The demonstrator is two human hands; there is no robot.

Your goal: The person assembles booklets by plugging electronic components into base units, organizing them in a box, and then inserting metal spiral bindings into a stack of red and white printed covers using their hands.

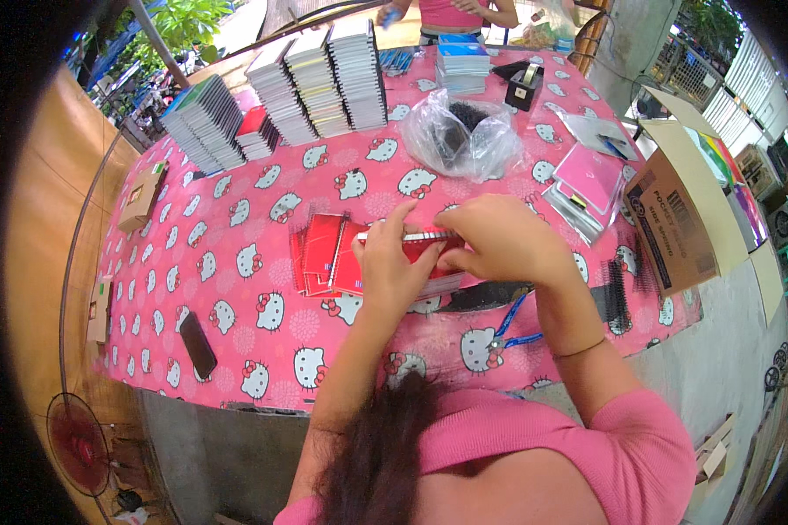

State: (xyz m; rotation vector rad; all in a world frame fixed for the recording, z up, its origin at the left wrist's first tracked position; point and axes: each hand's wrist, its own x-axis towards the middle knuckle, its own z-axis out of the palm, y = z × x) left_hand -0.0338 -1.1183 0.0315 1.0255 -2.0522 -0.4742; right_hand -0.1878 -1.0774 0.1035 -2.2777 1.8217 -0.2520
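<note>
We hold a red notebook [418,250] between our two hands, above the near middle of the table [236,325], its pale edge turned up. Our left hand [392,258] pinches it between thumb and fingers. Our right hand [499,238] bends in at its right end, thumb and fingers close to the edge; we cannot tell whether they press together on it.

Just left of our hands we have a cluster of red notebooks [321,249] lying overlapped. Blue-handled pliers [508,331] lie near our right forearm, with black coils [617,293] farther right. At the near left we see a phone [198,346]. Beyond our hands sits a clear plastic bag [460,140], and tall notebook stacks [320,87] stand at the far left.
</note>
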